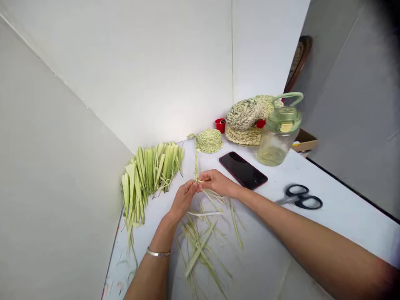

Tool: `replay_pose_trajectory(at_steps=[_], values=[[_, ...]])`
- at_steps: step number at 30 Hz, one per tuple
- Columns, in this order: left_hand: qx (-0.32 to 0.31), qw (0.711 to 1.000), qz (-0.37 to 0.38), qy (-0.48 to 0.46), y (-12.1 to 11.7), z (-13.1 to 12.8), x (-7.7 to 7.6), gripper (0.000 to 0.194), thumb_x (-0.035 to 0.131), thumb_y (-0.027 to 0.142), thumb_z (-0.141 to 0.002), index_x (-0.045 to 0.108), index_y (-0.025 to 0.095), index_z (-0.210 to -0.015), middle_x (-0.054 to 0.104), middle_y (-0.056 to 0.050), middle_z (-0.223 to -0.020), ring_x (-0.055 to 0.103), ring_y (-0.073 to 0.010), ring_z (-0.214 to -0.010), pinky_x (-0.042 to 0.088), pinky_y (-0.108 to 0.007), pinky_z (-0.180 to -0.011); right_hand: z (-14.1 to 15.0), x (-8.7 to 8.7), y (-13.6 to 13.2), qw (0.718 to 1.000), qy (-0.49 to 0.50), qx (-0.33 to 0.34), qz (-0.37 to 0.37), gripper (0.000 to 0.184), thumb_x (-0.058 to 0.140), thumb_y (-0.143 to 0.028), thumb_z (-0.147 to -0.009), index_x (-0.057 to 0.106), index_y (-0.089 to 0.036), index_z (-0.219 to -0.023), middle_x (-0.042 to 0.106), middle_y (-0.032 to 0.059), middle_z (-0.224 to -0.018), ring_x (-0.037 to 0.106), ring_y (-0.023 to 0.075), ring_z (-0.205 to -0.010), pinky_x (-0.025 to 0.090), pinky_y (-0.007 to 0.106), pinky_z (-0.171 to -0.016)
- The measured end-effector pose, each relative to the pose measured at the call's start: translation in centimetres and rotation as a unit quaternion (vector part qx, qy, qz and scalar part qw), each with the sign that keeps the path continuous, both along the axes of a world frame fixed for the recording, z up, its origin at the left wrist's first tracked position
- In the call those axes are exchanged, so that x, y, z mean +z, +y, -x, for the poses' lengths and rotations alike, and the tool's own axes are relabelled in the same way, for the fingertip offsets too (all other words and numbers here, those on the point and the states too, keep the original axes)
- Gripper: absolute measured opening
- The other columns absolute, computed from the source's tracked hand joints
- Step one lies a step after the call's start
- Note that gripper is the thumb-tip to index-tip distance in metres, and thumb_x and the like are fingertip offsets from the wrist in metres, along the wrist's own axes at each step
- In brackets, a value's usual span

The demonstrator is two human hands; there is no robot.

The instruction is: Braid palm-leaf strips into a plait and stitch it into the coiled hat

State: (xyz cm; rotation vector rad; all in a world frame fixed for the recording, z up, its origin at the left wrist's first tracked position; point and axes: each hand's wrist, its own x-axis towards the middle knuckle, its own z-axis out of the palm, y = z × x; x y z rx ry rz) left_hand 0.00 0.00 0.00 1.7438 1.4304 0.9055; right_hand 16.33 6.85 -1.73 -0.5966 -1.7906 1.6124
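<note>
A thin pale-green braid (196, 162) of plant strips runs from a small coil of braid (210, 141) down to my hands. My left hand (184, 196) pinches its near end, fingertips closed. Right beside it, my right hand (214, 182) is closed too, its thumb and fingers gripping strips at the same spot. Loose ends of strips (215, 196) stick out below my fingers toward me. Exactly which strand each hand holds is hidden by the fingers.
Left lies a heap of green leaf strips (153, 166); scattered strips (200, 250) lie nearer me. Right are a black phone (243, 170), dark-handled scissors (303, 196) and a green-lidded bottle (279, 135). Behind stand large braid coils (245, 116) and a red cup (220, 126), by the wall.
</note>
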Motion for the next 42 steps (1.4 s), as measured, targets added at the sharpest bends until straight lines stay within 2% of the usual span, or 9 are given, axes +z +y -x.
replay_pose_trajectory(at_steps=[7, 12, 17, 21, 24, 27, 34, 39, 42], values=[[0.027, 0.999, -0.017, -0.030, 0.3, -0.1, -0.9, 0.029, 0.042, 0.037, -0.092, 0.054, 0.019, -0.073, 0.055, 0.001, -0.073, 0.050, -0.0162, -0.074, 0.036, -0.027, -0.071, 0.0, 0.7, -0.2, 0.998, -0.058, -0.008, -0.030, 0.025, 0.066, -0.042, -0.076, 0.062, -0.017, -0.074, 0.068, 0.0025, -0.075, 0.062, 0.0169, -0.073, 0.045, 0.028, -0.071], [0.042, 0.997, -0.009, -0.065, 0.4, 0.0, -1.3, 0.027, 0.044, 0.034, -0.087, 0.043, 0.021, -0.063, 0.038, 0.006, -0.060, 0.036, -0.0133, -0.061, 0.029, -0.026, -0.060, -0.7, 2.0, 0.3, 0.986, -0.144, 0.024, -0.083, 0.032, 0.059, -0.046, -0.082, 0.067, -0.015, -0.079, 0.063, -0.0001, -0.071, 0.054, 0.0138, -0.065, 0.041, 0.026, -0.065], [0.051, 0.994, 0.005, -0.092, 0.6, -0.1, -1.7, 0.027, 0.045, 0.030, -0.085, 0.042, 0.021, -0.060, 0.031, 0.007, -0.056, 0.031, -0.0124, -0.057, 0.024, -0.026, -0.056, -1.1, 3.7, 0.5, 0.958, -0.244, -0.011, -0.147, 0.027, 0.056, -0.038, -0.084, 0.066, -0.015, -0.074, 0.059, -0.0018, -0.065, 0.048, 0.0124, -0.061, 0.036, 0.025, -0.061], [0.062, 0.992, 0.010, -0.111, 0.7, -0.8, -2.1, 0.028, 0.049, 0.023, -0.086, 0.043, 0.021, -0.058, 0.032, 0.008, -0.054, 0.032, -0.0123, -0.053, 0.025, -0.026, -0.056, -1.0, 5.1, -1.1, 0.920, -0.336, -0.067, -0.189, 0.025, 0.054, -0.029, -0.086, 0.059, -0.017, -0.064, 0.053, -0.0027, -0.055, 0.040, 0.0113, -0.051, 0.027, 0.026, -0.054], [0.070, 0.989, 0.004, -0.129, 0.5, -1.5, -2.1, 0.025, 0.050, 0.019, -0.086, 0.050, 0.019, -0.061, 0.042, 0.006, -0.057, 0.040, -0.0129, -0.056, 0.030, -0.026, -0.059, -0.5, 5.3, -3.0, 0.896, -0.382, -0.100, -0.205, 0.030, 0.048, -0.023, -0.090, 0.057, -0.018, -0.061, 0.054, -0.0012, -0.054, 0.045, 0.0125, -0.052, 0.028, 0.026, -0.055], [0.077, 0.987, -0.006, -0.144, 0.2, -2.0, -2.0, 0.026, 0.046, 0.019, -0.087, 0.053, 0.019, -0.062, 0.051, 0.004, -0.062, 0.046, -0.0141, -0.063, 0.034, -0.026, -0.064, 0.2, 4.7, -4.8, 0.871, -0.415, -0.143, -0.220, 0.031, 0.042, -0.021, -0.095, 0.061, -0.017, -0.071, 0.061, 0.0021, -0.061, 0.053, 0.0152, -0.059, 0.031, 0.027, -0.059], [0.070, 0.984, -0.008, -0.165, -0.1, -2.1, -1.7, 0.031, 0.047, 0.030, -0.089, 0.044, 0.020, -0.059, 0.044, 0.005, -0.060, 0.042, -0.0141, -0.064, 0.032, -0.026, -0.064, 1.7, 3.4, -7.8, 0.822, -0.474, -0.198, -0.247, 0.031, 0.035, -0.020, -0.102, 0.065, -0.014, -0.102, 0.073, 0.0145, -0.089, 0.067, 0.0249, -0.078, 0.033, 0.030, -0.065], [0.028, 0.982, 0.037, -0.182, 0.0, -0.5, -1.1, 0.027, 0.054, 0.041, -0.085, 0.060, 0.017, -0.073, 0.035, 0.007, -0.055, 0.031, -0.0118, -0.054, 0.023, -0.025, -0.054, 0.4, 5.7, -8.3, 0.834, -0.461, -0.166, -0.253, 0.020, 0.053, -0.028, -0.095, 0.065, -0.018, -0.082, 0.072, 0.0116, -0.083, 0.068, 0.0273, -0.079, 0.036, 0.031, -0.067], [0.002, 0.976, 0.079, -0.204, -0.1, 0.6, -0.6, 0.035, 0.055, 0.052, -0.084, 0.061, 0.017, -0.081, 0.026, 0.010, -0.052, 0.020, -0.0101, -0.049, 0.016, -0.025, -0.050, -1.0, 7.7, -6.6, 0.855, -0.410, -0.200, -0.247, 0.033, 0.040, -0.036, -0.102, 0.064, -0.017, -0.090, 0.069, 0.0157, -0.103, 0.064, 0.0298, -0.098, 0.039, 0.036, -0.080]])
